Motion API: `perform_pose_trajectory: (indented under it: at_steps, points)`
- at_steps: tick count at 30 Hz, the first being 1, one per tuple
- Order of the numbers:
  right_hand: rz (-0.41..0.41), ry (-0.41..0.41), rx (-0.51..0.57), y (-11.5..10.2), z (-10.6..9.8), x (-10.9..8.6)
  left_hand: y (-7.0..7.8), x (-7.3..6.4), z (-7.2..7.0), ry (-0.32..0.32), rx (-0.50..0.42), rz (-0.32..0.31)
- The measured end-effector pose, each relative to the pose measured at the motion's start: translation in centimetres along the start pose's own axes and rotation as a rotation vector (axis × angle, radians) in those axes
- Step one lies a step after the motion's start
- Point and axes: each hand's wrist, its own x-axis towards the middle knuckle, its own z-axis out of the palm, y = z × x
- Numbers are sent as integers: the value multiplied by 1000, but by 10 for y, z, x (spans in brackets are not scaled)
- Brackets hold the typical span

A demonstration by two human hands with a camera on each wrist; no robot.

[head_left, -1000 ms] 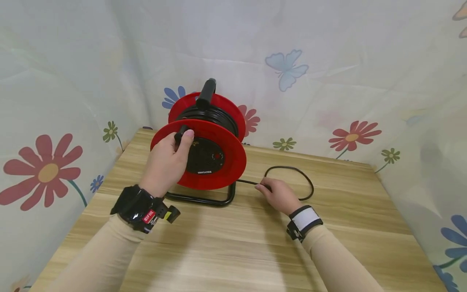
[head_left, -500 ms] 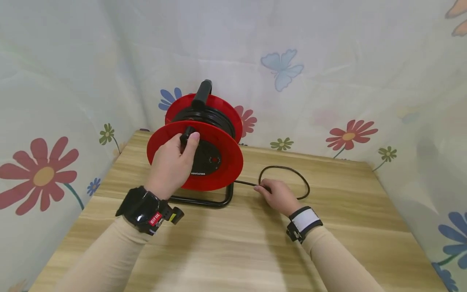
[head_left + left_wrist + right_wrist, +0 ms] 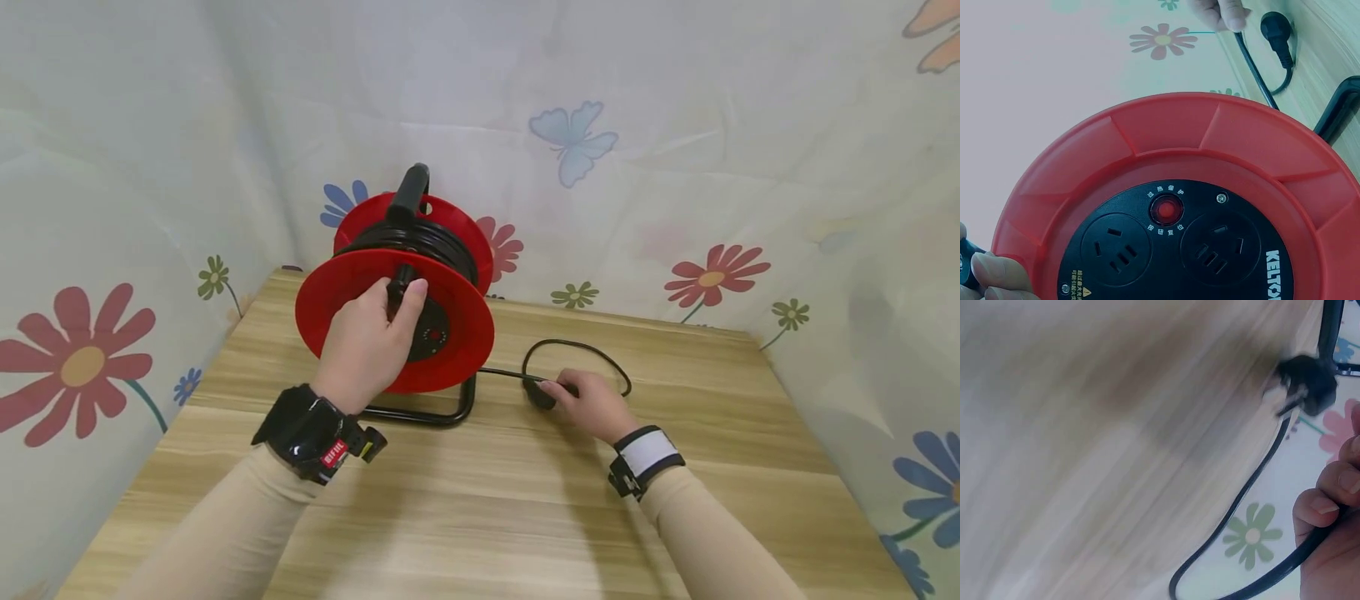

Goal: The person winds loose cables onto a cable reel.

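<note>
A red cable reel (image 3: 470, 333) wound with black cable stands on a black tube frame at the back left of the table. My left hand (image 3: 366, 343) grips the black crank knob (image 3: 405, 273) on its front disc. To the right, low over the table, my right hand (image 3: 597, 406) holds the thin black cable (image 3: 504, 372) between curled fingers. A black plug (image 3: 1275, 28) at the cable's end lies beside the right fingertips, its metal pins (image 3: 1291, 403) showing in the right wrist view. The cable bends in a loop (image 3: 581, 342) behind that hand.
The wooden table (image 3: 465, 517) meets a pale curtain (image 3: 675, 167) printed with flowers and butterflies at the back and sides. On top of the reel is a black carrying handle (image 3: 408, 196). Two sockets (image 3: 1219, 247) and a red button (image 3: 1166, 210) sit on the reel's front.
My left hand has carried the knob rightward over the top of the disc, turning the reel clockwise. The cable loop has become smaller, and the plug now shows beside my right hand.
</note>
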Motion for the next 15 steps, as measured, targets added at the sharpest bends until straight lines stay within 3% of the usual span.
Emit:
perform_pose_trajectory:
  at_steps: [9,15]
  points:
    - [33,34,-49,23,-19,-15,1,-2,0,8,31,3]
    - [42,58,-115,48,-48,-29,1,-1,-1,15,43,10]
